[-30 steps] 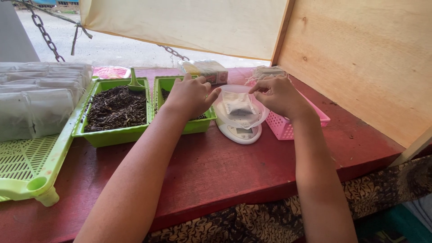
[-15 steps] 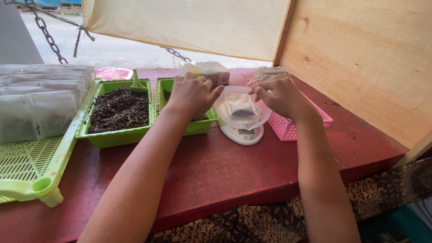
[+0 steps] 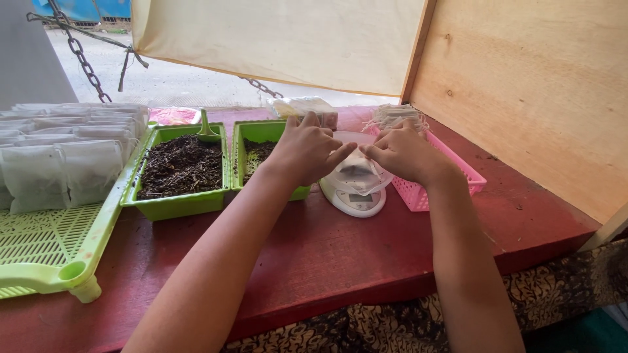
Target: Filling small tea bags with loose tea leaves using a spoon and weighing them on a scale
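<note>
The red table carries two green trays of dark dried leaves and a white scale. A small filter bag sits on the scale's bowl, directly between both hands. The left hand and right hand each pinch its top edge, equally near.

A red counter carries two green tubs: the left tub holds dark dried leaves and a green scoop, the right tub stands just beside it. At far left, a green slatted tray bears rows of filled white sachets. A pink basket sits at right, beside a plywood wall. A chain hangs behind.
</note>
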